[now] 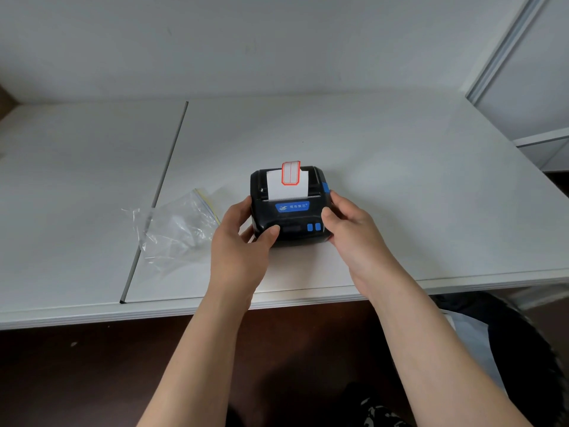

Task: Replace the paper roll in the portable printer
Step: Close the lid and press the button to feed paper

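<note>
Desk [400,180] first: white and wide, it carries everything we see, with the printer [289,208] sitting near its front edge, straight ahead of us. A crumpled clear bag [178,232] lies just to the printer's left, apart from it. We have the printer between both hands. Our left hand [240,241] wraps its left side, thumb curled over the front top edge, fingers hidden behind the body. Our right hand [351,229] cups the right side, thumb pressed on the top corner near two blue buttons [314,227], its fingers curled round the casing just below a blue latch [325,187]. We judge that latch to be the cover release; it lies just beyond our right fingertips, so the right hand is the nearer one. Paper [288,186] with a red-bordered label [291,173] stands up from the slot at the back.
</note>
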`<state>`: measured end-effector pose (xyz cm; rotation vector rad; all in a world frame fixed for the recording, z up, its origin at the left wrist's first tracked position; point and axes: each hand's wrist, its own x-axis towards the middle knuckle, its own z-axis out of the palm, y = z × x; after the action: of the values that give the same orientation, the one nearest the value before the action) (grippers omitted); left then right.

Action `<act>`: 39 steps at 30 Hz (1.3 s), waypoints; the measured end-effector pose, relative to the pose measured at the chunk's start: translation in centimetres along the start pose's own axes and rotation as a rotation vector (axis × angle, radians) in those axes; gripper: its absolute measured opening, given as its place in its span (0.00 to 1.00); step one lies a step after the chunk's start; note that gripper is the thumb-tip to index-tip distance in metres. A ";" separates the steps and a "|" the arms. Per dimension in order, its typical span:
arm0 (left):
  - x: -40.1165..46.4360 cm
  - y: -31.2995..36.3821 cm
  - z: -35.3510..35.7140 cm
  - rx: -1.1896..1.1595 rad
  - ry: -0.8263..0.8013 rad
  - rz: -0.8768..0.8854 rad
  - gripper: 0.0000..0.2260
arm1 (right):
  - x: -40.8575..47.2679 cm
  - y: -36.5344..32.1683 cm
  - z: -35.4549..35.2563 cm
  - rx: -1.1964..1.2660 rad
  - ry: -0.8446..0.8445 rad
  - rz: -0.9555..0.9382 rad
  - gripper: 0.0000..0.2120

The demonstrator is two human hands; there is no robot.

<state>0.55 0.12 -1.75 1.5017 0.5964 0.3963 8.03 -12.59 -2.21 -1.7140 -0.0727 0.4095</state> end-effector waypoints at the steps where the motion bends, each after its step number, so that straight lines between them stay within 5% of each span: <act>1: 0.0 0.0 0.0 0.006 0.003 0.004 0.23 | 0.0 0.0 0.0 -0.009 -0.003 -0.006 0.19; 39: 0.0 0.1 0.1 0.019 -0.010 0.008 0.22 | -0.5 -0.7 -0.3 -0.057 -0.022 -0.018 0.19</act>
<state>0.64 0.05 -1.68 1.5237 0.5873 0.3902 7.77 -12.85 -1.42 -1.7637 -0.1168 0.4171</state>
